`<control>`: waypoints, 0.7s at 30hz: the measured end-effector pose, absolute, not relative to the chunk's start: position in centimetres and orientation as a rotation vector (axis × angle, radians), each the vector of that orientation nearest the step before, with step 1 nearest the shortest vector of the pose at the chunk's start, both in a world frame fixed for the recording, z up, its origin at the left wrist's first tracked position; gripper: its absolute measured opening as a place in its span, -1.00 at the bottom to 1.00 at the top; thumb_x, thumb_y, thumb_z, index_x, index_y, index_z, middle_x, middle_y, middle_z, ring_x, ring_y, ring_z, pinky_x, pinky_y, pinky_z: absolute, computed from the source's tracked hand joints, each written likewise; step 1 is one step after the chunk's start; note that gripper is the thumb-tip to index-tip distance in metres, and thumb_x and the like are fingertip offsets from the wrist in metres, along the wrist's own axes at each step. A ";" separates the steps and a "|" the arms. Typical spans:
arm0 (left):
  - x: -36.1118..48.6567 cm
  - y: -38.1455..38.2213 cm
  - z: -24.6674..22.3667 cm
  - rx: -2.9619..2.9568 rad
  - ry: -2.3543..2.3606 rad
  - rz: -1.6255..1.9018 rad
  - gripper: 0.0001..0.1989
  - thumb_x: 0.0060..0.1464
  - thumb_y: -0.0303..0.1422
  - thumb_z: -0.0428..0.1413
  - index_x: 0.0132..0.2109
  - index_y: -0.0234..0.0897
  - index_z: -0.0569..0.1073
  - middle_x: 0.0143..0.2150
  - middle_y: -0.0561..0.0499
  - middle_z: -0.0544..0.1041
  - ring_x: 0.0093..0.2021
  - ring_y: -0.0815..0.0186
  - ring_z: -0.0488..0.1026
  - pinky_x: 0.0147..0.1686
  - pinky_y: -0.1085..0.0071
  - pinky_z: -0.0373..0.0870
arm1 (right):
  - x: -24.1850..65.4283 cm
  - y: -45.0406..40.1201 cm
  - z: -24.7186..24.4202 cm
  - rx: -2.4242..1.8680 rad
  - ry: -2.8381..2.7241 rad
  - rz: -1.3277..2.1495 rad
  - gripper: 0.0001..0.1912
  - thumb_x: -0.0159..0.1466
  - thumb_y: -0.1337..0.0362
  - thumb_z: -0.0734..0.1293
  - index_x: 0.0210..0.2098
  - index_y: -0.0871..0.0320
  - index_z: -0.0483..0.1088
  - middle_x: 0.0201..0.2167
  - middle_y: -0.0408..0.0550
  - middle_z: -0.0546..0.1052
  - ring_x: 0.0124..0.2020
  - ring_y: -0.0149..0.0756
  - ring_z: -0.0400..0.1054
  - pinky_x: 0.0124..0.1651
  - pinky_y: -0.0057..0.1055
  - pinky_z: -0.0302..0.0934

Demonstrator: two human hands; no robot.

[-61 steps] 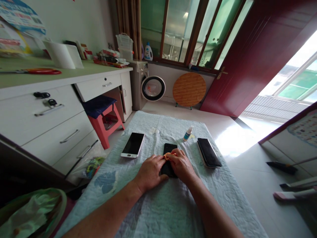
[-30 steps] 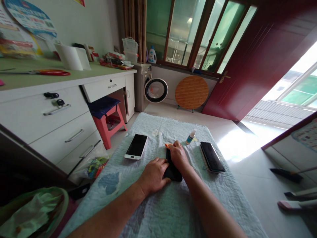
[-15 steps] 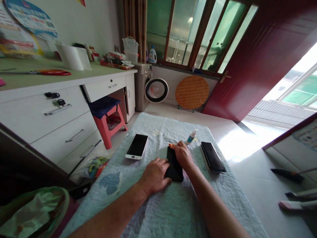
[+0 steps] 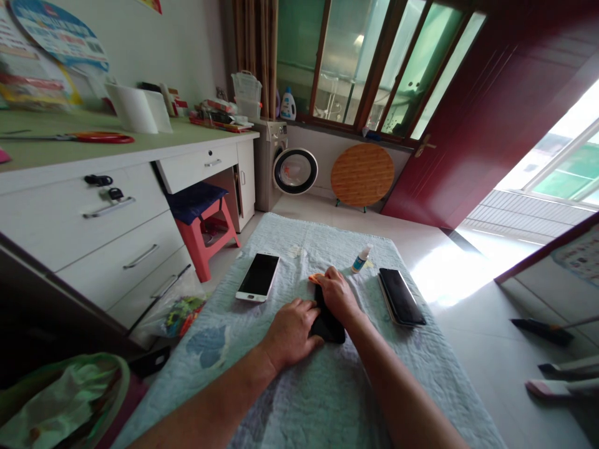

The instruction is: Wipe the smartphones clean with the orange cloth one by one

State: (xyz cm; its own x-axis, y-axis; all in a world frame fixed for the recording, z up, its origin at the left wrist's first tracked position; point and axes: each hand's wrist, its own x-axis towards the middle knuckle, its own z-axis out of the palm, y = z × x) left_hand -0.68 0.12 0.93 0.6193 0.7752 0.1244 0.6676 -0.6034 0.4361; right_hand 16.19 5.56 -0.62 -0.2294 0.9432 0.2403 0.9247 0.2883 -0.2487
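Note:
A black smartphone [image 4: 328, 325] lies flat on the quilted cloth, partly covered by both hands. My left hand [image 4: 291, 330] grips it from the left, fingers over its side and thumb at the near end. Pinched in my right hand [image 4: 337, 293] is an orange cloth [image 4: 317, 278], pressed at the phone's far end. To the left rests a white phone [image 4: 259, 277] with a dark screen. Farther right, a dark phone [image 4: 402, 296] sits on top of another flat item. Beyond my right hand stands a small spray bottle [image 4: 360, 259] with a clear cap.
The pale blue quilted cloth [image 4: 299, 399] covers the table. A red stool [image 4: 202, 237] and a desk with drawers [image 4: 93, 231] are on the left. A bin [image 4: 116, 399] stands at the lower left. A washing machine [image 4: 269, 174] has its round door open.
My right hand has slid a little to the left with the orange cloth across the phone's far end. My left hand and the phone stay in place.

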 end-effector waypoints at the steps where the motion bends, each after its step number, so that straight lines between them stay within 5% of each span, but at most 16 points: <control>1: -0.7 0.1 1.0 2.497 1.159 0.427 -0.57 0.00 -0.19 0.24 0.00 -0.27 0.48 -0.01 -0.12 0.50 -0.01 0.04 0.38 0.04 0.17 0.33 | 16.2 5.5 -0.5 -1.684 -2.228 0.079 -0.71 0.40 0.28 0.16 -0.12 0.01 0.51 -0.27 -0.07 0.38 -0.24 -0.33 0.24 -0.17 -0.50 0.06; 21: -0.8 0.0 0.9 2.487 1.153 0.442 -0.56 -0.02 -0.21 0.24 0.01 -0.28 0.48 0.08 -0.13 0.48 0.05 0.03 0.38 0.09 0.18 0.31 | 19.4 3.0 -0.8 -1.793 -1.996 0.152 -0.65 0.42 0.22 0.11 -0.18 0.12 0.53 -0.37 -0.10 0.29 -0.38 -0.39 0.20 -0.27 -0.49 0.09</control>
State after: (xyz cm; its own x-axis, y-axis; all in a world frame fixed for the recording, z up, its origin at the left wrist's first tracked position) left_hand -0.78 0.03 0.95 0.6178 0.7760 0.1274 0.6623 -0.6008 0.4476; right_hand 19.35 2.97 -0.83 -0.0538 0.9656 0.2544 0.9161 0.1491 -0.3722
